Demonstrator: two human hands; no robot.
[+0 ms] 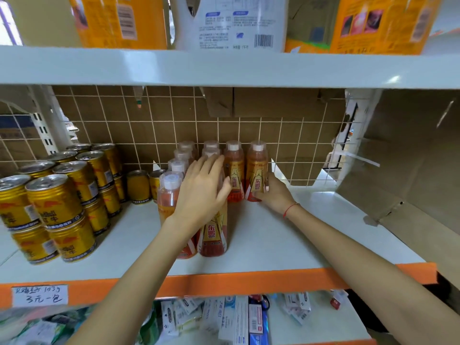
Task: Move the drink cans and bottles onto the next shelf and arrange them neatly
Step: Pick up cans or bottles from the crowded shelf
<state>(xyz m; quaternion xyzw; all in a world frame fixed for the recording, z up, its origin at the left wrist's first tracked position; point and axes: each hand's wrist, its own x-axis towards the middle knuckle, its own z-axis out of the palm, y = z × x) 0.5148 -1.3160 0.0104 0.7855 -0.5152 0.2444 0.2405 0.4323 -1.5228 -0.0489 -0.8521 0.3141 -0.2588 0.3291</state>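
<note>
Your hands are both in the bottle block. Left hand (202, 188), fingers straight and spread, lies flat against the tops and shoulders of the orange drink bottles (214, 235) in the near columns. Right hand (270, 192) has its fingers curled round the base of the rightmost bottle (257, 170), far end of the block.

Doing this step well, as I read it:
- The shelf (286, 235) has bare room right of your right hand, so expand that way.
- Keep the left palm as a fence so the block doesn't fan out while the right one moves.
- Slide the rightmost bottle along the board until it touches its neighbour (234, 170), label forward. Tall and narrow, so push low, where you're already holding.
- The gold cans (53, 202), stacked two high left of your left hand, look settled. Don't bump them.

Can't verify:
- Your left arm covers the front bottles, so row count and gaps underneath are unknown.
- Your right fingertips are behind the bottle, so grip firmness is unclear.
- Two cans (138, 186) just left of the bottles are partly hidden.
- Can stacks are cut off at the frame's left edge.
</note>
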